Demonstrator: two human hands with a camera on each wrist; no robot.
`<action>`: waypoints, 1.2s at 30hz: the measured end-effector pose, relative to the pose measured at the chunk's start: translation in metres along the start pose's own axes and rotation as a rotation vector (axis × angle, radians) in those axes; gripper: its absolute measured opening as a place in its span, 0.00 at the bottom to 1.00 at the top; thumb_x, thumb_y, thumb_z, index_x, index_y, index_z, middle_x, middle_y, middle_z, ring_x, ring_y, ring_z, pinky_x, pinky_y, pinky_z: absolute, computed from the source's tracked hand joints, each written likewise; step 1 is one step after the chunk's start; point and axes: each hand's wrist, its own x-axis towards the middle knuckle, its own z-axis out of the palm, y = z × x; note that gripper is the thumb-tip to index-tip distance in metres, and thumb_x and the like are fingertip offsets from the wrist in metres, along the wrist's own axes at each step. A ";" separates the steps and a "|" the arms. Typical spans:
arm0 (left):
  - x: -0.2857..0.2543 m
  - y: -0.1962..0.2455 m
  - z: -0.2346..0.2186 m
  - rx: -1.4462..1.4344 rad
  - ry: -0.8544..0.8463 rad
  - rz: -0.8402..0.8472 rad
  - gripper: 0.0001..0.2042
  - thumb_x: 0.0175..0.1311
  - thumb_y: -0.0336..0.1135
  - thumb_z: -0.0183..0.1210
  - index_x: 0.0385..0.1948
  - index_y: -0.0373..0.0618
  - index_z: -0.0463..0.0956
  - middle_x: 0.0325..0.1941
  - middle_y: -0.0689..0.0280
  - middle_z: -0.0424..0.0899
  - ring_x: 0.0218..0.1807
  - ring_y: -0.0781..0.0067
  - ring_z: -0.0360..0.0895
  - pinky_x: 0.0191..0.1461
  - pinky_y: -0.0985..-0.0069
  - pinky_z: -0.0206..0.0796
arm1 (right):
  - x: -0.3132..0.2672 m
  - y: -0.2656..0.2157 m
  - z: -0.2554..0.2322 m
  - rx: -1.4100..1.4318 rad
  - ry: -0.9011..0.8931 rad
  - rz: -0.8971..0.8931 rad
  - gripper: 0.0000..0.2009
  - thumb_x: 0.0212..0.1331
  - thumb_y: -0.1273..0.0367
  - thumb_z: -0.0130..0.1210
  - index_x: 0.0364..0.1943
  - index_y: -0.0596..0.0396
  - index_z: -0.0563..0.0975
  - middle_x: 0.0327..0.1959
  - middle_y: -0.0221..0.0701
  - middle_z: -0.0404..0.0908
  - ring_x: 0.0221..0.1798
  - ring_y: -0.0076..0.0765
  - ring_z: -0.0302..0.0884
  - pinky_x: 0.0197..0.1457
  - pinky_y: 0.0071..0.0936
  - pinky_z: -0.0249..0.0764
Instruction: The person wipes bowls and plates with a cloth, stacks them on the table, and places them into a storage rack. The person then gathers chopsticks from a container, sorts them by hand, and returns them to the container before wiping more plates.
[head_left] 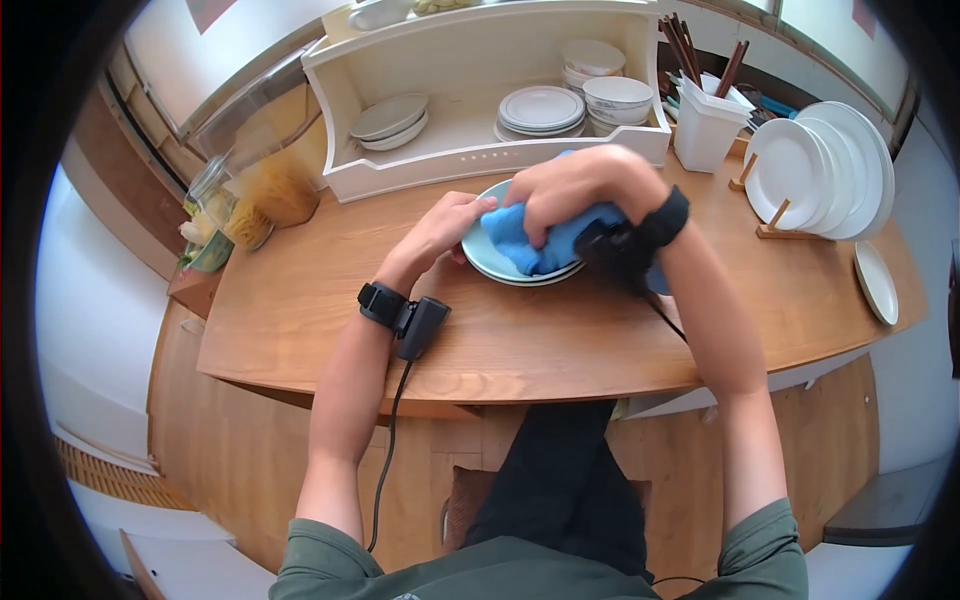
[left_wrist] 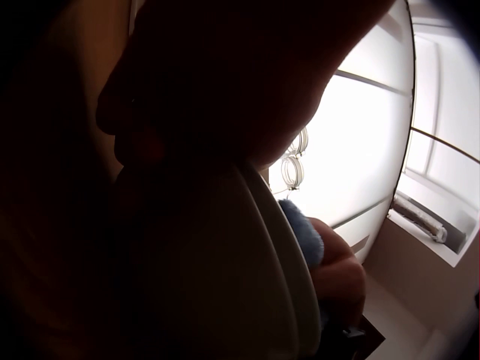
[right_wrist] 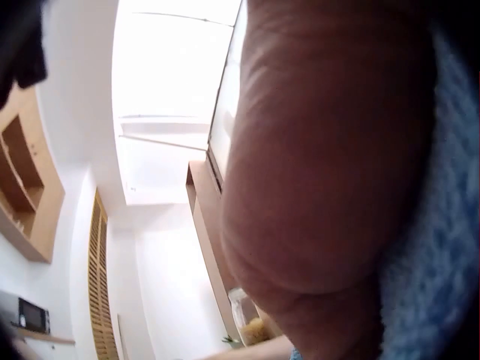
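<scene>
Two light plates (head_left: 478, 250) lie one on the other in front of me, the upper one pale blue inside. At their left rim my left hand (head_left: 440, 228) grips with the thumb over the edge and fingers underneath. My right hand (head_left: 580, 185) holds a fluffy blue cloth (head_left: 512, 243), bunched under bent fingers against the upper plate. The cloth hides much of that plate's face. From the left wrist, both plate rims (left_wrist: 281, 255) show edge-on below the dark hand. The right wrist view is mostly filled by the hand (right_wrist: 307, 165), with cloth (right_wrist: 435, 240) beside it.
Behind the plates, a white shelf (head_left: 350, 183) holds stacked plates and bowls. To the right stand a white chopstick holder (head_left: 705, 130), white plates in a wooden rack (head_left: 785, 175) and a small dish (head_left: 876, 283). Glass jars (head_left: 245, 222) are at the left.
</scene>
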 end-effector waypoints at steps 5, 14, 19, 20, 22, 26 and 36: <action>0.003 -0.003 -0.010 -0.010 0.079 -0.075 0.21 0.68 0.48 0.44 0.33 0.36 0.76 0.19 0.68 0.74 0.16 0.78 0.70 0.16 0.81 0.62 | -0.052 0.023 -0.031 0.078 0.320 0.198 0.27 0.39 0.66 0.56 0.50 0.62 0.75 0.41 0.43 0.81 0.40 0.37 0.79 0.44 0.24 0.74; -0.001 -0.002 -0.019 -0.079 0.087 -0.142 0.23 0.68 0.52 0.36 0.40 0.39 0.71 0.23 0.66 0.75 0.17 0.77 0.71 0.18 0.81 0.63 | -0.105 0.098 -0.023 0.025 0.470 0.431 0.18 0.45 0.73 0.53 0.45 0.60 0.74 0.37 0.37 0.79 0.42 0.35 0.76 0.49 0.28 0.70; -0.004 0.000 -0.013 -0.174 0.223 -0.069 0.27 0.68 0.59 0.37 0.49 0.41 0.69 0.29 0.65 0.75 0.21 0.76 0.73 0.25 0.79 0.68 | -0.119 0.120 0.017 -0.073 0.949 0.356 0.14 0.49 0.72 0.53 0.42 0.60 0.75 0.34 0.42 0.80 0.39 0.39 0.78 0.46 0.32 0.71; 0.000 -0.002 -0.019 -0.149 0.145 -0.021 0.27 0.69 0.58 0.38 0.54 0.45 0.67 0.35 0.66 0.77 0.29 0.77 0.76 0.36 0.77 0.72 | -0.120 0.120 0.018 -0.060 1.071 0.353 0.13 0.52 0.72 0.53 0.43 0.60 0.75 0.35 0.41 0.80 0.40 0.38 0.77 0.47 0.32 0.71; 0.009 -0.011 -0.013 -0.166 0.217 0.076 0.26 0.69 0.57 0.38 0.56 0.46 0.66 0.40 0.66 0.77 0.35 0.78 0.76 0.42 0.76 0.71 | -0.110 0.119 0.019 0.074 1.047 0.319 0.13 0.54 0.70 0.54 0.44 0.60 0.75 0.36 0.39 0.80 0.40 0.35 0.77 0.46 0.31 0.71; 0.013 -0.013 -0.010 -0.238 0.189 0.121 0.27 0.69 0.57 0.39 0.61 0.50 0.63 0.52 0.66 0.75 0.48 0.77 0.74 0.53 0.73 0.69 | -0.057 0.104 0.035 0.844 0.910 0.297 0.12 0.61 0.65 0.54 0.45 0.56 0.75 0.38 0.31 0.79 0.37 0.25 0.76 0.42 0.24 0.72; 0.001 -0.003 0.003 -0.324 0.047 0.247 0.41 0.61 0.68 0.44 0.66 0.43 0.54 0.62 0.56 0.66 0.61 0.67 0.67 0.63 0.66 0.61 | 0.030 0.074 0.074 1.470 0.838 0.081 0.17 0.62 0.65 0.53 0.51 0.62 0.69 0.44 0.38 0.78 0.41 0.34 0.80 0.44 0.30 0.79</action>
